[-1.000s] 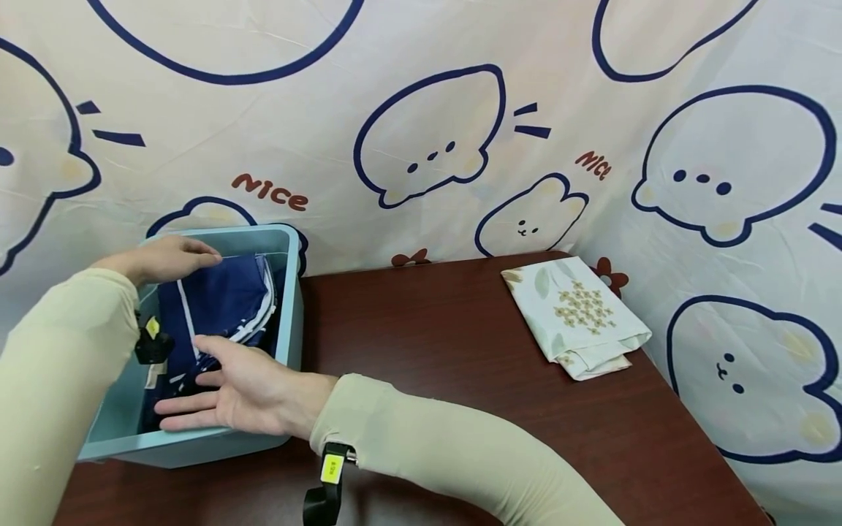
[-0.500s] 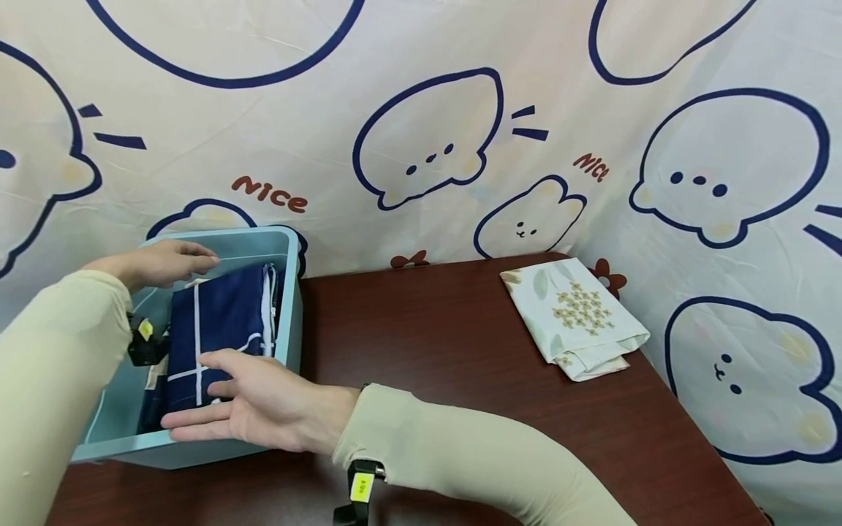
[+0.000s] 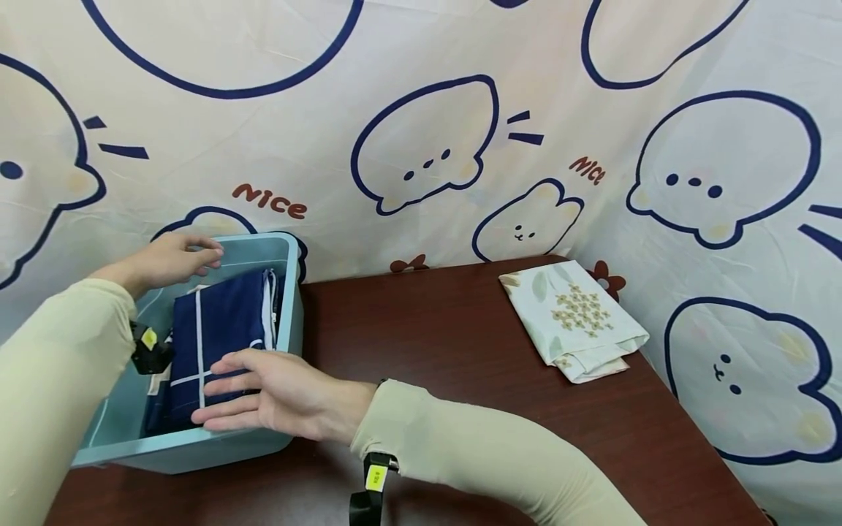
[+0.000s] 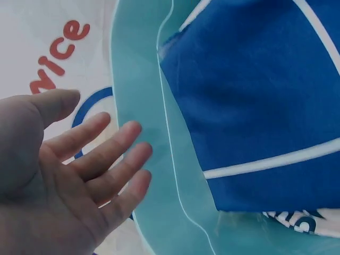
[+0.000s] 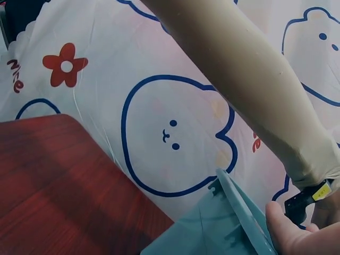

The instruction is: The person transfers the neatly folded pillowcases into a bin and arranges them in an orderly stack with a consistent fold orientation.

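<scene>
A folded navy cloth with white lines lies in the light blue bin at the left of the table. Over the bin's back left rim is my left hand, palm side toward the bin, holding nothing; its fingers are spread and slightly bent in the left wrist view, apart from the cloth. My right hand hovers at the bin's front right corner, fingers extended and overlapping the cloth's near end. In the right wrist view only part of the right hand shows, beside the bin's rim.
A folded white cloth with yellow flowers lies at the right of the dark brown table. A white sheet with cartoon drawings hangs behind and to the right. More patterned fabric shows under the navy cloth.
The navy cloth has dropped flat into the bin, its curled near edge now laid out. My right hand has drawn back to the right. The left hand has stayed near the back rim.
</scene>
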Demonstrator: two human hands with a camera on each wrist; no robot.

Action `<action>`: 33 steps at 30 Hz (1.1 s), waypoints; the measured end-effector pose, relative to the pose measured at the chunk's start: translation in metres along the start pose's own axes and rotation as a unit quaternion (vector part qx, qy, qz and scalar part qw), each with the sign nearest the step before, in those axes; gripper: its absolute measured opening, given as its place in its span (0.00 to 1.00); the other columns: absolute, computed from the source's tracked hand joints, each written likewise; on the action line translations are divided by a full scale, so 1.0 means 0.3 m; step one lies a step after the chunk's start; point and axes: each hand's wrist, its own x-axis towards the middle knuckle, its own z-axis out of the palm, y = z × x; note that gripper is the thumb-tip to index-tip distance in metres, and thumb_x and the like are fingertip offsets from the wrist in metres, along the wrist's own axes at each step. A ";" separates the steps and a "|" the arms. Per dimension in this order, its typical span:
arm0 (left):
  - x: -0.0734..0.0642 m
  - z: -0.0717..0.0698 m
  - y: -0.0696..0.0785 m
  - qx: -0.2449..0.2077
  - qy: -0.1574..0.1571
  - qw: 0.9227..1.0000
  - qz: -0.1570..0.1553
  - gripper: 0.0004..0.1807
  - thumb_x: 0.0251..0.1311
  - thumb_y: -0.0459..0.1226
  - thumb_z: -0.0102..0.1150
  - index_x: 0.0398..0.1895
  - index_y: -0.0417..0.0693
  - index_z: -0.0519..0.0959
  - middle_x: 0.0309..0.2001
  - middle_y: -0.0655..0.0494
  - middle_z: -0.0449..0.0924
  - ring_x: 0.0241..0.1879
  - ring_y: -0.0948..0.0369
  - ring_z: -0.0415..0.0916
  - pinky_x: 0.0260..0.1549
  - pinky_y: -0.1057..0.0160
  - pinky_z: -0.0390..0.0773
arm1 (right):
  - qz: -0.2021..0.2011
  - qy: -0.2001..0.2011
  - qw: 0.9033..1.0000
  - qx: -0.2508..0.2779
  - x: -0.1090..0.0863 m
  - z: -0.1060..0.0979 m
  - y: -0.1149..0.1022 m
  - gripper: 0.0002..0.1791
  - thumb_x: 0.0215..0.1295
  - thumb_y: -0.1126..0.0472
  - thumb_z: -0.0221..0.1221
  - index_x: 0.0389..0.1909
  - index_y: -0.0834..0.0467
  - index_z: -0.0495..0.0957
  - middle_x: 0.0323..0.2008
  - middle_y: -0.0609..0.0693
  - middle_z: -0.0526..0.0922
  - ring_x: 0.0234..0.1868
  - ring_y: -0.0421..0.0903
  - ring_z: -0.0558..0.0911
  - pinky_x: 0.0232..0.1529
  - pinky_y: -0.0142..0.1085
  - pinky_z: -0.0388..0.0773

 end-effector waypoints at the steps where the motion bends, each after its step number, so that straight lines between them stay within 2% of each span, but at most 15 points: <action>1: 0.000 0.001 0.004 -0.003 0.010 1.000 0.004 0.33 0.81 0.46 0.34 0.71 0.23 0.57 0.63 0.22 0.70 0.62 0.29 0.70 0.57 0.33 0.74 | -0.001 0.000 1.000 -0.005 -0.001 -0.004 0.000 0.16 0.80 0.58 0.45 0.57 0.61 0.73 0.57 0.60 0.79 0.69 0.70 0.71 0.71 0.59 0.64; 3: -0.002 0.000 0.014 -0.009 0.022 1.000 0.007 0.33 0.80 0.46 0.34 0.71 0.24 0.57 0.63 0.23 0.71 0.62 0.30 0.72 0.56 0.35 0.76 | -0.003 -0.002 1.000 -0.015 -0.005 -0.011 0.000 0.17 0.80 0.58 0.45 0.57 0.63 0.75 0.56 0.61 0.80 0.68 0.70 0.72 0.70 0.58 0.65; 7: -0.010 0.003 0.037 -0.011 0.030 0.999 0.010 0.32 0.80 0.46 0.33 0.71 0.26 0.59 0.63 0.25 0.72 0.61 0.31 0.73 0.55 0.37 0.77 | -0.009 -0.014 0.999 -0.045 -0.011 -0.034 -0.005 0.20 0.80 0.57 0.44 0.60 0.63 0.74 0.61 0.65 0.79 0.68 0.69 0.73 0.70 0.58 0.67; 9: -0.016 0.011 0.047 -0.014 0.036 0.999 0.012 0.31 0.81 0.46 0.32 0.70 0.27 0.60 0.63 0.25 0.72 0.61 0.31 0.73 0.56 0.36 0.76 | -0.017 -0.020 0.998 -0.065 -0.013 -0.047 -0.007 0.21 0.80 0.56 0.43 0.62 0.63 0.74 0.64 0.67 0.77 0.68 0.69 0.73 0.69 0.58 0.67; 13: -0.029 0.037 0.061 -0.028 0.063 0.997 0.020 0.29 0.81 0.46 0.34 0.69 0.30 0.63 0.63 0.27 0.74 0.60 0.33 0.74 0.54 0.36 0.75 | -0.036 -0.021 0.994 -0.099 -0.015 -0.071 -0.005 0.21 0.80 0.55 0.44 0.62 0.63 0.74 0.64 0.69 0.76 0.67 0.69 0.73 0.69 0.55 0.70; 16: -0.033 0.052 0.068 -0.030 0.087 0.995 0.031 0.27 0.80 0.45 0.36 0.67 0.31 0.67 0.60 0.29 0.77 0.57 0.37 0.77 0.46 0.48 0.79 | -0.048 -0.017 0.992 -0.117 -0.016 -0.085 -0.003 0.20 0.80 0.55 0.45 0.61 0.62 0.76 0.62 0.69 0.78 0.66 0.69 0.74 0.66 0.51 0.75; 18: -0.036 0.057 0.074 -0.031 0.100 0.994 0.036 0.26 0.80 0.45 0.38 0.66 0.33 0.68 0.59 0.30 0.79 0.54 0.41 0.80 0.40 0.59 0.78 | -0.057 -0.013 0.990 -0.125 -0.019 -0.095 -0.003 0.19 0.79 0.55 0.47 0.59 0.62 0.77 0.59 0.68 0.80 0.65 0.70 0.75 0.61 0.47 0.80; 20: -0.040 0.059 0.081 -0.033 0.106 0.993 0.043 0.26 0.80 0.46 0.39 0.65 0.34 0.69 0.58 0.31 0.80 0.48 0.53 0.84 0.36 0.67 0.75 | -0.065 -0.015 0.988 -0.137 -0.024 -0.108 -0.004 0.20 0.79 0.55 0.47 0.59 0.63 0.76 0.57 0.68 0.81 0.63 0.70 0.76 0.56 0.43 0.83; 23: -0.050 0.062 0.102 -0.046 0.109 0.991 0.055 0.24 0.79 0.45 0.40 0.65 0.35 0.70 0.57 0.32 0.81 0.39 0.73 0.81 0.34 0.74 0.75 | -0.080 -0.017 0.985 -0.151 -0.039 -0.133 -0.008 0.20 0.78 0.56 0.48 0.60 0.65 0.74 0.53 0.66 0.83 0.52 0.63 0.85 0.48 0.37 0.84; 25: -0.058 0.065 0.120 -0.053 0.112 0.990 0.065 0.24 0.79 0.43 0.40 0.64 0.34 0.71 0.55 0.33 0.82 0.34 0.82 0.75 0.34 0.76 0.75 | -0.094 -0.016 0.983 -0.154 -0.051 -0.155 -0.012 0.20 0.78 0.58 0.48 0.61 0.67 0.73 0.48 0.63 0.84 0.42 0.54 0.88 0.43 0.33 0.84; 28: -0.072 0.071 0.154 -0.055 0.125 0.988 0.074 0.22 0.79 0.42 0.42 0.62 0.35 0.72 0.53 0.36 0.84 0.33 0.84 0.74 0.33 0.77 0.75 | -0.116 -0.014 0.982 -0.146 -0.063 -0.189 -0.017 0.20 0.79 0.60 0.46 0.61 0.70 0.72 0.38 0.54 0.83 0.32 0.40 0.84 0.38 0.30 0.82; 30: -0.081 0.076 0.176 -0.059 0.127 0.987 0.085 0.21 0.79 0.42 0.42 0.61 0.35 0.73 0.52 0.36 0.84 0.33 0.84 0.73 0.34 0.76 0.75 | -0.127 -0.015 0.982 -0.140 -0.066 -0.211 -0.019 0.20 0.79 0.62 0.44 0.61 0.71 0.71 0.35 0.49 0.81 0.31 0.39 0.84 0.37 0.29 0.81; 33: -0.099 0.091 0.209 -0.059 0.129 0.984 0.105 0.19 0.79 0.40 0.42 0.60 0.34 0.74 0.52 0.35 0.84 0.35 0.83 0.74 0.35 0.77 0.74 | -0.130 -0.019 0.981 -0.140 -0.069 -0.241 -0.023 0.19 0.80 0.62 0.43 0.60 0.73 0.69 0.34 0.47 0.81 0.31 0.39 0.84 0.37 0.29 0.81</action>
